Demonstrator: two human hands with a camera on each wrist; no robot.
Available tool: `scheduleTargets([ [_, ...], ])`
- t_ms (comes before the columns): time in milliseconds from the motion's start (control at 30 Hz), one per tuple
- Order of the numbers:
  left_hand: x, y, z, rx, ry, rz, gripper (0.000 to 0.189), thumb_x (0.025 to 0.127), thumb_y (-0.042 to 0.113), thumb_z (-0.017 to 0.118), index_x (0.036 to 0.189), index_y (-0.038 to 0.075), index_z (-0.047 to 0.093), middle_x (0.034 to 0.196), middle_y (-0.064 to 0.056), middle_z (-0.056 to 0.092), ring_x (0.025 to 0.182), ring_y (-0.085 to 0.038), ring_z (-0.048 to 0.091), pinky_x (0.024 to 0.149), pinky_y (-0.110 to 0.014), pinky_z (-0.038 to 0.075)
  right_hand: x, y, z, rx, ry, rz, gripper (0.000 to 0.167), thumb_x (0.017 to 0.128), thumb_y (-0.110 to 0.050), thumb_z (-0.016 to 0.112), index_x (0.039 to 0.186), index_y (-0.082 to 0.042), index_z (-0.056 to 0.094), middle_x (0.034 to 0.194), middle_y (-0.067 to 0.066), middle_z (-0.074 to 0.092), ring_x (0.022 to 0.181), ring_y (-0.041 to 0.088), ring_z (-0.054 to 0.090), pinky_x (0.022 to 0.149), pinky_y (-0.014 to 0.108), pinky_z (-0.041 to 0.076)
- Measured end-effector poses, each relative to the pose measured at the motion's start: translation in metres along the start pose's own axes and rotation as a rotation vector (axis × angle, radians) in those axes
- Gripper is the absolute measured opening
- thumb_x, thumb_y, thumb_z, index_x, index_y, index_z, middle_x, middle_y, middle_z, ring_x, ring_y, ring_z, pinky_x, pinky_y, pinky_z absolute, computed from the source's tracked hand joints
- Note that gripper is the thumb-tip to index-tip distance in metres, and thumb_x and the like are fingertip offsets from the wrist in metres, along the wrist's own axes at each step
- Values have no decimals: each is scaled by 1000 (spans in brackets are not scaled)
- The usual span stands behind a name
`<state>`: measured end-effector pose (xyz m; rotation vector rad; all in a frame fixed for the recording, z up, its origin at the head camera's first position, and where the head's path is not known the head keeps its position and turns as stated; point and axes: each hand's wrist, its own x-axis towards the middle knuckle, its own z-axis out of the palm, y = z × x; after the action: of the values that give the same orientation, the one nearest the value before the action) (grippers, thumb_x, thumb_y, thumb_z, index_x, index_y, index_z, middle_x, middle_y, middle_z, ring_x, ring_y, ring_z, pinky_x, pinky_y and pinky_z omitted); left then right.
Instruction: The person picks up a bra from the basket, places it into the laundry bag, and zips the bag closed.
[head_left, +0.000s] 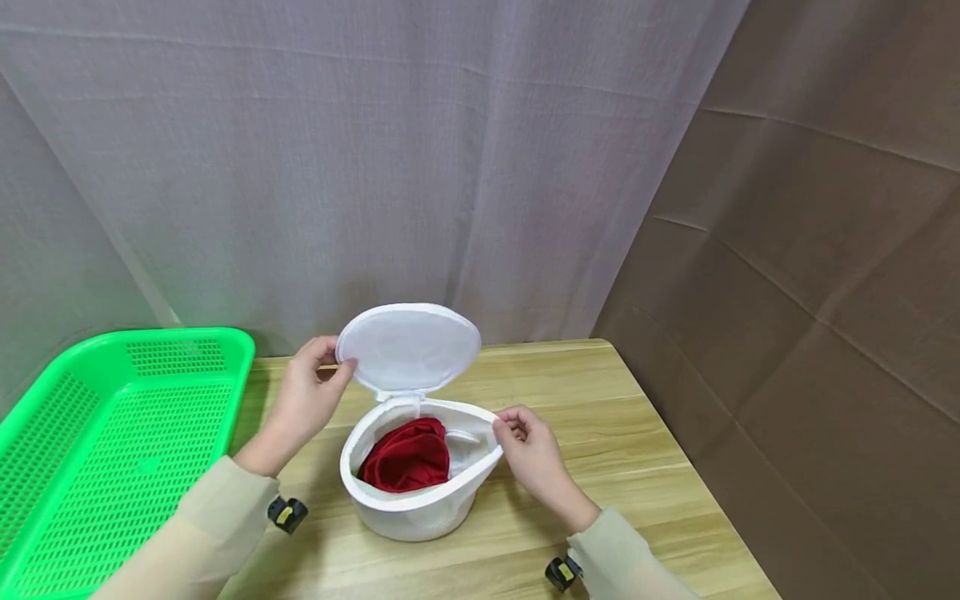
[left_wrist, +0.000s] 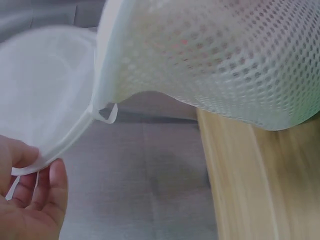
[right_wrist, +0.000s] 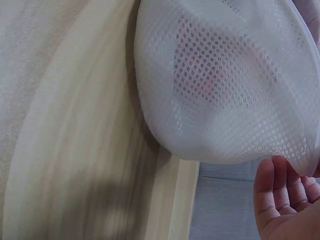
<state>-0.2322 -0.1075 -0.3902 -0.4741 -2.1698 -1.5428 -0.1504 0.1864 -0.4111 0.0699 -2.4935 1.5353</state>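
A white mesh laundry bag stands on the table with its round lid raised at the back. Inside it lies a dark red cloth item, partly hidden by the bag's wall. My left hand pinches the left edge of the lid between thumb and fingers, as the left wrist view also shows. At the right side, my right hand pinches the bag's rim and pulls it out into a point. Through the mesh in the right wrist view, the red cloth shows faintly.
To the left stands a green plastic basket with slotted walls and floor. The wooden table ends at a grey curtain behind and a brown cloth wall on the right.
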Motion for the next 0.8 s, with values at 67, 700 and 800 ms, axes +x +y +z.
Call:
scheduleTargets([
  [67,2,4,-2,-3,38,9,12,86,-5,66,98,-4,65,94,-13,62,86,-22,63,67,-14,51,1,-2,-1,0,9,-1,10,94,-2,59,99,6,63,85,14,62,74,21,56,60,20,46],
  [700,-18,8,-13,111,-172,156,22,83,-7,70,98,8,69,97,3,62,92,-15,62,76,-30,55,13,27,-3,34,34,1,11,94,-5,61,100,3,64,87,13,64,72,17,57,60,21,47],
  [800,-24,8,-12,135,-253,210,27,80,-8,72,97,12,68,98,5,62,91,-13,60,77,-31,54,9,11,-6,27,24,-3,11,94,-3,60,100,6,63,88,16,63,72,18,57,61,20,47],
])
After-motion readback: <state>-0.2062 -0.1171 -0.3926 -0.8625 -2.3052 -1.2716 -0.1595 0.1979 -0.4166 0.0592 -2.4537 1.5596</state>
